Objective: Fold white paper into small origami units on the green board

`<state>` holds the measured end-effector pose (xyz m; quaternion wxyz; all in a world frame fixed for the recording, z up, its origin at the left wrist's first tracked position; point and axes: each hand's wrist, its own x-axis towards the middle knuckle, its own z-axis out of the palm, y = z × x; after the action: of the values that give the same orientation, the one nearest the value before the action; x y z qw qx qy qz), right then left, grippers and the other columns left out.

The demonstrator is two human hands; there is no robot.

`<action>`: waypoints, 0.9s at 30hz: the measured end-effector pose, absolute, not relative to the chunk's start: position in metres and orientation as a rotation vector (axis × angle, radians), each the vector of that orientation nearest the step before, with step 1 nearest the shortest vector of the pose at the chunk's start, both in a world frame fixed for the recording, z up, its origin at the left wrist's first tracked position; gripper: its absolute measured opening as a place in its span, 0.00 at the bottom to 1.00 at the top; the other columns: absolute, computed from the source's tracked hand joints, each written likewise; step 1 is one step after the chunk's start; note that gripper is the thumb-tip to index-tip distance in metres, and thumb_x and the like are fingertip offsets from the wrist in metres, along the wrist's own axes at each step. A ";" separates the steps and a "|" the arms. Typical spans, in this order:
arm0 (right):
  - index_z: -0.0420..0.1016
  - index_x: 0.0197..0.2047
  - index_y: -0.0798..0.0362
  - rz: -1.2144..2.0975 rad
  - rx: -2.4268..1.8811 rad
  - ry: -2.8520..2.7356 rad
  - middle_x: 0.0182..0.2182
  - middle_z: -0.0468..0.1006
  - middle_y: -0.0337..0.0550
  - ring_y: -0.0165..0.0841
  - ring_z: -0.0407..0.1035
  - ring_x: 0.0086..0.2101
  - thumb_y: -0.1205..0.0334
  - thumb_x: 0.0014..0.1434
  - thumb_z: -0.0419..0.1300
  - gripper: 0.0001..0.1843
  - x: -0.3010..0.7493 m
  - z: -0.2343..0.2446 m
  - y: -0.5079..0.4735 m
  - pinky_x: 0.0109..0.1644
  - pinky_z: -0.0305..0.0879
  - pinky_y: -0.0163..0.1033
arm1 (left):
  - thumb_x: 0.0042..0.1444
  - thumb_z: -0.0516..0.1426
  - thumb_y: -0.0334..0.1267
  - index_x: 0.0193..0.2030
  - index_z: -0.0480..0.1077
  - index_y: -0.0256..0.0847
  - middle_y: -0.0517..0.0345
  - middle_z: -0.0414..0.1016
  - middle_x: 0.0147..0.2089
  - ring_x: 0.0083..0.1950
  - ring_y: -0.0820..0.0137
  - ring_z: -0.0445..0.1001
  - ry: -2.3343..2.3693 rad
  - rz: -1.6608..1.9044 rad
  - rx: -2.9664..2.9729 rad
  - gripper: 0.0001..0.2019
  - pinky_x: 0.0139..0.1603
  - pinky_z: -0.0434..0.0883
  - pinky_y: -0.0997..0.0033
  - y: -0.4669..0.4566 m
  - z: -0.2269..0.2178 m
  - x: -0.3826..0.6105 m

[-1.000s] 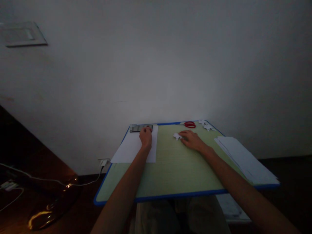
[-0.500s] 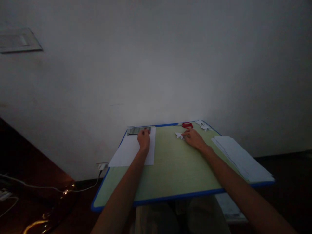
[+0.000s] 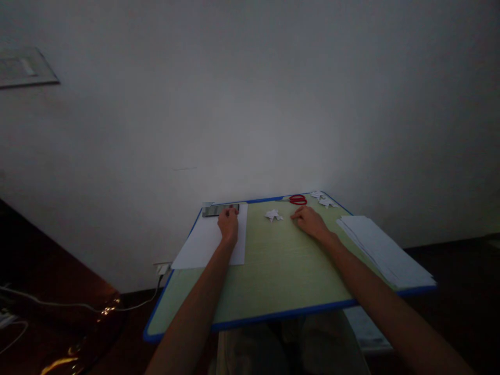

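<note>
My left hand [image 3: 228, 225] is at the near edge and right end of a phone [image 3: 213, 210] lying on a white sheet of paper [image 3: 207, 245]. Its fingers are curled together, with nothing visible in them; whether they touch the screen is hard to make out. On the green tabletop, a small folded white paper figure with several points [image 3: 274, 215] lies between my hands. Just right of it, clear of the paper, my right hand [image 3: 311, 223] rests with its index finger stretched out and holds nothing.
Red-handled scissors [image 3: 298, 199] lie by the back edge. More folded paper figures [image 3: 327, 202] sit at the far right corner. A stack of white paper [image 3: 385, 250] covers the right side. The blue-edged table [image 3: 269, 284] stands against a wall, with a plugged-in cable [image 3: 162, 269] at left.
My right hand has let go of the folded paper figure, which now lies farther left, apart from the fingers. My left hand stays by the phone. The view has shifted slightly.
</note>
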<state>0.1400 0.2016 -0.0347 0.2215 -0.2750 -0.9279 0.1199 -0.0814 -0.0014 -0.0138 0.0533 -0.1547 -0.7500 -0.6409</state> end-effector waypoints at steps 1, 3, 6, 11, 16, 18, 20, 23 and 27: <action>0.84 0.47 0.50 0.331 -0.754 -2.550 0.50 0.79 0.48 0.41 0.70 0.53 0.70 0.61 0.54 0.19 0.139 -0.035 0.199 0.60 0.63 0.45 | 0.55 0.53 0.38 0.28 0.74 0.41 0.54 0.78 0.32 0.38 0.62 0.75 -2.284 -1.945 -0.470 0.10 0.44 0.69 0.64 -0.001 -0.014 -0.082; 0.83 0.49 0.51 0.349 -0.718 -2.520 0.50 0.79 0.49 0.40 0.70 0.53 0.70 0.62 0.53 0.19 0.137 -0.035 0.193 0.60 0.64 0.44 | 0.55 0.53 0.39 0.28 0.74 0.42 0.54 0.78 0.32 0.38 0.62 0.76 -2.291 -1.938 -0.474 0.10 0.44 0.69 0.64 -0.001 -0.014 -0.082; 0.77 0.57 0.51 0.411 -0.600 -2.503 0.53 0.75 0.51 0.40 0.68 0.55 0.69 0.64 0.51 0.22 0.131 -0.035 0.183 0.58 0.64 0.45 | 0.55 0.53 0.39 0.27 0.74 0.42 0.54 0.78 0.32 0.39 0.62 0.76 -2.294 -1.927 -0.481 0.11 0.45 0.69 0.64 -0.001 -0.014 -0.082; 0.68 0.66 0.49 0.431 -0.516 -2.566 0.59 0.69 0.53 0.45 0.63 0.59 0.66 0.65 0.50 0.26 0.125 -0.031 0.172 0.58 0.62 0.52 | 0.55 0.52 0.38 0.27 0.73 0.42 0.54 0.78 0.33 0.39 0.62 0.76 -2.284 -1.922 -0.490 0.11 0.46 0.70 0.63 -0.001 -0.014 -0.081; 0.65 0.68 0.47 0.407 -0.526 -2.620 0.59 0.67 0.53 0.46 0.62 0.59 0.66 0.65 0.50 0.28 0.124 -0.031 0.173 0.58 0.59 0.54 | 0.55 0.52 0.38 0.27 0.74 0.41 0.53 0.79 0.34 0.41 0.62 0.76 -2.284 -1.913 -0.511 0.11 0.46 0.70 0.63 -0.002 -0.014 -0.080; 0.64 0.69 0.45 0.370 -0.519 -2.643 0.59 0.66 0.54 0.46 0.61 0.59 0.66 0.65 0.50 0.29 0.123 -0.033 0.175 0.58 0.59 0.54 | 0.55 0.52 0.38 0.28 0.74 0.41 0.52 0.79 0.34 0.41 0.61 0.76 -2.290 -1.903 -0.512 0.11 0.46 0.70 0.63 -0.002 -0.015 -0.081; 0.65 0.69 0.43 0.334 -0.512 -2.666 0.59 0.66 0.53 0.46 0.61 0.59 0.66 0.65 0.50 0.29 0.122 -0.035 0.176 0.58 0.58 0.55 | 0.55 0.53 0.38 0.28 0.74 0.42 0.53 0.79 0.34 0.41 0.61 0.77 -2.298 -1.893 -0.514 0.10 0.46 0.70 0.63 -0.001 -0.015 -0.081; 0.68 0.67 0.44 0.320 -0.550 -2.669 0.58 0.66 0.54 0.47 0.61 0.58 0.65 0.66 0.50 0.27 0.120 -0.037 0.176 0.58 0.57 0.56 | 0.55 0.53 0.39 0.28 0.74 0.42 0.53 0.80 0.35 0.41 0.61 0.77 -2.308 -1.882 -0.521 0.10 0.46 0.70 0.63 -0.001 -0.017 -0.082; 0.74 0.62 0.48 0.349 -0.622 -2.659 0.57 0.68 0.54 0.46 0.60 0.58 0.63 0.66 0.52 0.23 0.120 -0.036 0.176 0.59 0.57 0.54 | 0.56 0.53 0.40 0.29 0.74 0.42 0.51 0.80 0.37 0.42 0.61 0.77 -2.315 -1.870 -0.530 0.11 0.46 0.70 0.63 0.000 -0.020 -0.084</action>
<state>0.1201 0.1756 -0.0360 0.1932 -0.2219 -0.9476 0.1243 -0.0838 0.0003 -0.0196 0.0594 -0.1751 -0.7645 -0.6175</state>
